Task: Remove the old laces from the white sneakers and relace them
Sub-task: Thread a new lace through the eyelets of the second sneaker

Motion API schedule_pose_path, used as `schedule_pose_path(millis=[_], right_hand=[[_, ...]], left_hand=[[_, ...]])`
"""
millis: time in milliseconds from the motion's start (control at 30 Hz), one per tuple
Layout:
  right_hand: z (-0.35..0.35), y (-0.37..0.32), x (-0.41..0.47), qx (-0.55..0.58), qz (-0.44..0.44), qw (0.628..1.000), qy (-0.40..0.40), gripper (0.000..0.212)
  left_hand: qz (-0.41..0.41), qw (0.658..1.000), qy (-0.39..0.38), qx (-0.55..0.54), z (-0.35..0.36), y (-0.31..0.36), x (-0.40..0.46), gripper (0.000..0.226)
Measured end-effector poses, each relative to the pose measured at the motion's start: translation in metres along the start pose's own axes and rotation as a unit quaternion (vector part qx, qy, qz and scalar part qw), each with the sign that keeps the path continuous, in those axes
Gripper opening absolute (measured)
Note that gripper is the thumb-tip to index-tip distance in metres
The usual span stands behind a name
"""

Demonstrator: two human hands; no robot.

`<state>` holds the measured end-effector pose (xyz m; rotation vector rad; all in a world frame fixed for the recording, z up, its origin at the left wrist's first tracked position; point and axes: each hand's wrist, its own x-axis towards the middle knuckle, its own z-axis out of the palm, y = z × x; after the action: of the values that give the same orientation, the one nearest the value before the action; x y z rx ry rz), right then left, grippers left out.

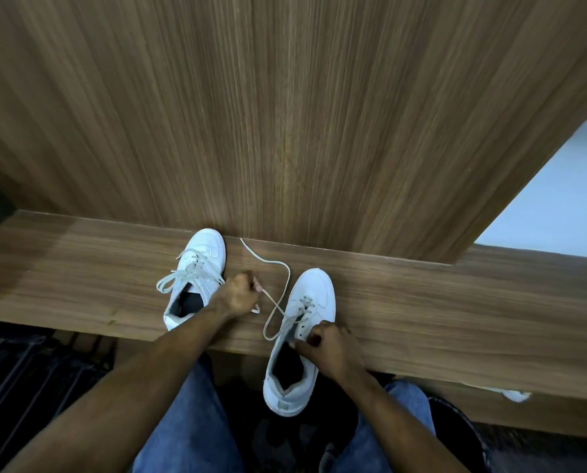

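Two grips were seen: the left hand [239, 295] was closed on a loose lace [278, 285], and the right hand [329, 346] was pinched at the eyelets of the near sneaker [298, 343], overhanging the bench [455, 319] edge. Beside it, a laced sneaker [196, 278] was set against the wooden panel [285, 114].

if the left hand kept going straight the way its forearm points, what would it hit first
Probably the loose lace just beyond the knuckles of the left hand, which already pinches one strand. Past that comes the upright wooden panel behind the ledge. Depth is hard to judge from this one view.
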<state>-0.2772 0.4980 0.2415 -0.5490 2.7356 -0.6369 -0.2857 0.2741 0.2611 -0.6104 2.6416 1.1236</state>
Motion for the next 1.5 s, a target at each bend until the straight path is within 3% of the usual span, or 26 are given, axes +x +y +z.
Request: schedule_pose_path(millis=[100, 167, 267, 433, 500, 633, 800, 1033, 1233, 1400, 1500], right_hand=[[0.001, 0.000, 0.001, 0.020, 0.013, 1.000, -0.002, 0.054], [0.002, 0.002, 0.001, 0.025, 0.015, 1.000, -0.006, 0.054], [0.003, 0.003, 0.001, 0.031, 0.019, 0.999, -0.007, 0.054], [0.005, 0.005, 0.002, 0.034, 0.022, 0.999, 0.003, 0.052], [0.005, 0.005, 0.002, 0.031, 0.018, 0.999, 0.004, 0.049], [0.004, 0.004, 0.001, 0.031, 0.016, 0.999, 0.004, 0.050], [0.006, 0.005, 0.002, 0.038, 0.020, 0.999, 0.007, 0.053], [0.012, 0.008, 0.005, 0.062, 0.019, 0.998, -0.004, 0.049], [0.010, 0.008, 0.005, 0.063, 0.031, 0.997, -0.012, 0.047], [0.012, 0.005, 0.003, 0.059, 0.038, 0.998, -0.006, 0.044], [0.010, 0.005, 0.003, 0.053, 0.033, 0.998, -0.001, 0.042]], left_hand=[[-0.052, 0.983, -0.059, -0.165, 0.016, -0.001, -0.001, 0.019], [-0.082, 0.977, -0.073, -0.182, 0.021, 0.001, -0.004, 0.019], [-0.044, 0.980, -0.140, -0.135, 0.030, 0.003, -0.008, 0.019], [0.048, 0.985, -0.154, -0.052, 0.044, -0.002, -0.003, 0.019], [0.052, 0.984, -0.159, -0.060, 0.044, -0.002, -0.004, 0.025], [0.042, 0.981, -0.143, -0.125, 0.045, -0.005, -0.006, 0.011], [0.003, 0.977, -0.090, -0.192, 0.045, -0.001, -0.004, 0.048], [0.036, 0.989, -0.075, -0.122, 0.051, -0.002, -0.003, 0.023], [0.021, 0.977, -0.117, -0.176, 0.027, 0.018, 0.002, 0.009], [0.010, 0.984, -0.171, -0.048, 0.026, 0.019, 0.003, 0.013], [0.013, 0.983, -0.182, -0.029, 0.039, 0.012, -0.001, 0.011]])
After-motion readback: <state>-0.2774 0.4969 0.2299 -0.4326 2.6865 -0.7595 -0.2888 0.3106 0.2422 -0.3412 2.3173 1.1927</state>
